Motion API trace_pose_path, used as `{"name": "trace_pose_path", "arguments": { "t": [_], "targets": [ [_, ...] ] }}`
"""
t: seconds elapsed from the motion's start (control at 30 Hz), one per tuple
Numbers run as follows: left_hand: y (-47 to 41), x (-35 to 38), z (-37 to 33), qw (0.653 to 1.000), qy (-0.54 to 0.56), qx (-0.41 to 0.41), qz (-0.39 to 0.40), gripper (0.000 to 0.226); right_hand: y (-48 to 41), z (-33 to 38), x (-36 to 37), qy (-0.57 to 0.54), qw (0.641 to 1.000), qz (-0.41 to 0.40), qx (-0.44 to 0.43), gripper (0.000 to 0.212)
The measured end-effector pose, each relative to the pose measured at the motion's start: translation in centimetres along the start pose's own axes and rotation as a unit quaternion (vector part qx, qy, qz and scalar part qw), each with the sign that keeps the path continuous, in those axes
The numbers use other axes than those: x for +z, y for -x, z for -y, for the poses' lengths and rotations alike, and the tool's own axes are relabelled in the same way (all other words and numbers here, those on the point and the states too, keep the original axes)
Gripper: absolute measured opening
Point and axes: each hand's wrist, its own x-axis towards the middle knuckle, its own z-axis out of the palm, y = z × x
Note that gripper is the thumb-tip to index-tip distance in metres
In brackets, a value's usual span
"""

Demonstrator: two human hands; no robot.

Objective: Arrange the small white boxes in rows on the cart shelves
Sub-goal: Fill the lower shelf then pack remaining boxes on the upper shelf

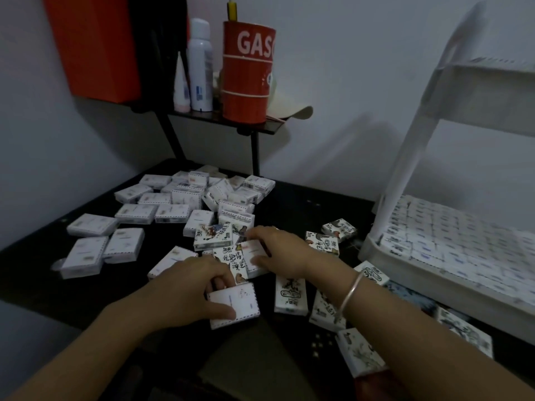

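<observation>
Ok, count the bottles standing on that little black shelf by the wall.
2. A tall white spray bottle stands just left of the red can, and a small pointed-tip bottle stands left of that. Others may be hidden behind the can.

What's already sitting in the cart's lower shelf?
Small white boxes packed in tight rows cover the lower shelf. Anything beneath them is hidden; the upper shelf shows only its underside.

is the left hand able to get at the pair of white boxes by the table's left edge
Probably yes. Only bare table and one flat box lie between the left hand and that pair of boxes, though it already grips a white box.
</observation>
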Motion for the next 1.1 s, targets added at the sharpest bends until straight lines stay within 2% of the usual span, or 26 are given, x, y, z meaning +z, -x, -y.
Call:
{"name": "trace_pose_path", "arguments": {
  "t": [0.2, 0.33, 0.4, 0.47, 0.53, 0.6, 0.7, 0.87, 1.0, 1.1],
  "targets": [
    [-0.7, -1.2, -1.4, 0.999, -0.001, -0.008, 0.044, 0.036, 1.0, -0.3, -0.7, -0.052, 0.998, -0.025, 0.011, 0.067],
    [-1.5, -2.6, -3.0, 0.998, 0.033, 0.009, 0.045, 0.031, 2.6, -0.8, -1.3, -0.115, 0.987, -0.103, 0.037, 0.045],
    [-2.0, -3.4, -3.9, 0.996, 0.078, 0.028, 0.044, 0.029, 3.8, -1.2, -2.6, -0.139, 0.98, -0.14, 0.031, 0.038],
    [-2.8, -4.4, -5.2, 0.984, 0.167, 0.052, 0.041, 0.028, 5.4, -1.8, -4.9, -0.154, 0.973, -0.17, 0.013, 0.035],
    [-3.9, -5.2, -7.2, 0.965, 0.25, 0.064, 0.042, 0.027, 7.6, -2.2, -8.0, -0.143, 0.967, -0.209, 0.001, 0.035],
    [-5.6, -6.0, -9.8, 0.956, 0.283, 0.076, 0.026, 0.027, 9.9, -2.7, -11.4, -0.113, 0.96, -0.258, 0.002, 0.035],
    [-8.4, -7.7, -14.1, 0.947, 0.306, 0.098, -0.01, 0.032, 13.9, -3.6, -16.5, -0.054, 0.936, -0.348, 0.017, 0.033],
    [-11.3, -11.6, -21.4, 0.896, 0.408, 0.168, -0.045, 0.046, 20.6, -4.9, -23.7, -0.012, 0.889, -0.456, 0.034, 0.026],
    [-13.2, -14.7, -27.1, 0.871, 0.395, 0.26, -0.131, 0.035, 23.9, -6.3, -29.1, 0.013, 0.845, -0.533, 0.029, 0.025],
    [-14.8, -16.1, -30.6, 0.849, 0.397, 0.306, -0.168, 0.024, 25.2, -8.5, -32.9, 0.008, 0.811, -0.583, 0.038, 0.025]
  ]
}}
